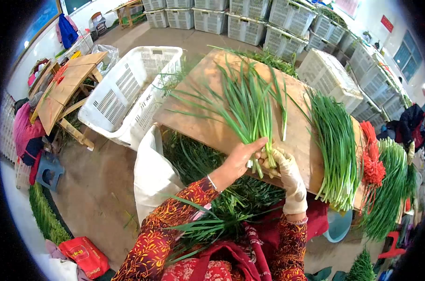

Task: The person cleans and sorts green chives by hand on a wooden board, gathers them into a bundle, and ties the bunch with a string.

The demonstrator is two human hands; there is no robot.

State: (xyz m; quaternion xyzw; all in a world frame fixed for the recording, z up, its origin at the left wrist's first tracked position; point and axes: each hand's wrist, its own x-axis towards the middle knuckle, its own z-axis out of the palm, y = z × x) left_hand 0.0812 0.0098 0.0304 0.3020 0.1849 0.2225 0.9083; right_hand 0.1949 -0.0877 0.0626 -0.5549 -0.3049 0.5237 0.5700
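Observation:
A bunch of long green leafy stalks (243, 100) lies over the near part of a wooden board (198, 105), pale stem ends towards me. My bare left hand (240, 159) is closed around the stalks near their lower ends. My right hand (287, 173), in a pale glove, has its fingers bent against the pale stem ends beside my left hand. A few loose stalks (283, 107) lie just right of the bunch. Further right on the board is a large neat pile of green stalks (334, 145), then a bundle of red ties (372, 159).
A white plastic crate (128, 93) stands left of the board. Loose greens (194, 159) fill the space below its near edge, by a white sack (151, 173). More green stalks (390, 182) hang at the right. Stacked crates (210, 21) line the back; a blue stool (49, 169) stands left.

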